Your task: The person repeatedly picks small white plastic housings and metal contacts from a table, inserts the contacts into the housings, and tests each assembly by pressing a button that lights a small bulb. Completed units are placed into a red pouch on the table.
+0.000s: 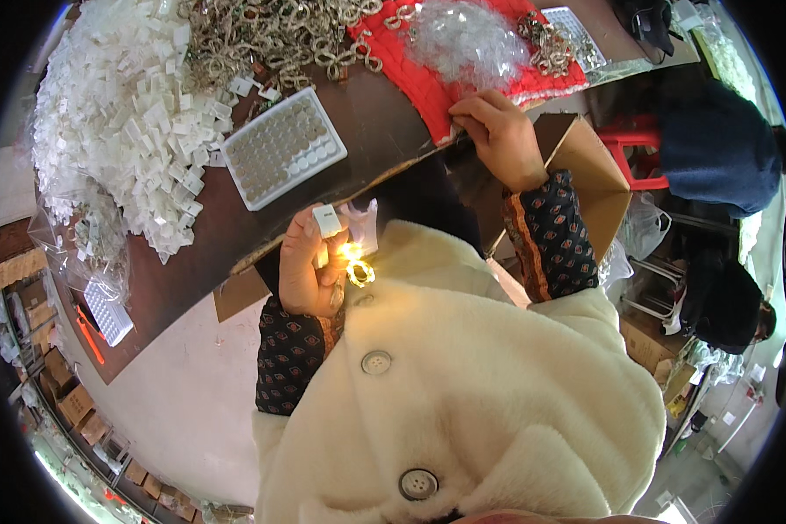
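My left hand point(310, 266) is closed around a small white battery box point(327, 220), held up just off the table's front edge. A short loop of string light point(358, 269) hangs beside it, glowing warm yellow. A translucent plastic piece point(362, 225) shows behind the fingers. My right hand point(505, 140) rests at the edge of a red quilted cloth point(419, 92), its fingers curled and pinched together at the tips. What lies between those fingertips is too small to make out. Clear plastic bags point(467, 44) are heaped on the cloth, beyond that hand.
A white tray of round coin cells point(284, 148) sits on the dark table point(201, 253). Left of it rises a large heap of white plastic boxes point(118, 113). Coiled string lights point(279, 35) lie at the back. An open cardboard box point(589, 166) and red stool point(629, 144) stand right.
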The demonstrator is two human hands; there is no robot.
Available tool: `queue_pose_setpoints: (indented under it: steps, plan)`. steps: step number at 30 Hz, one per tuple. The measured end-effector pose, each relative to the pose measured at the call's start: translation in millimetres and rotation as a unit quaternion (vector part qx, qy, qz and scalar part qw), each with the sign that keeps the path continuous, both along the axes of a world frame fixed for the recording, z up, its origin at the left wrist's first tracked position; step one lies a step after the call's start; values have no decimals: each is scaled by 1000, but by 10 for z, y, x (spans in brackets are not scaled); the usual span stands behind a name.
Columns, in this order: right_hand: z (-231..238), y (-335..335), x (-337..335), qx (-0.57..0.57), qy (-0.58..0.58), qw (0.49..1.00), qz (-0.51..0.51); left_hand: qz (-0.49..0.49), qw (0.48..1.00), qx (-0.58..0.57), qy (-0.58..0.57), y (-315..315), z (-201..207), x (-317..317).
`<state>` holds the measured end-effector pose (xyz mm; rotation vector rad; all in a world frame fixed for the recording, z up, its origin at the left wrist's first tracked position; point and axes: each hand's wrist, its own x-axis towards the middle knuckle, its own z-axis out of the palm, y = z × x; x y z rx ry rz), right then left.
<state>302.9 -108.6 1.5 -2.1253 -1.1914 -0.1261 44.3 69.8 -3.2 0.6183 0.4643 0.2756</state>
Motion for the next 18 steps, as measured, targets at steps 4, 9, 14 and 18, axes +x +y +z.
queue_pose_setpoints:
  steps: [4, 9, 14, 18]
  plan:
    - [-8, -24, -24, 14, 6, 1000, 21, 1, 1000, -5, -5, -2, -25, -15]
    - [38, -12, -45, -16, -16, 999, 48, -1, 1000, 2, -7, -4, -36, -11]
    - [67, 1, -46, -10, 8, 998, 64, 6, 999, -37, 8, 20, -12, -34]
    - [118, 14, -80, -5, 22, 998, 61, 7, 999, -38, 0, 18, -25, -53]
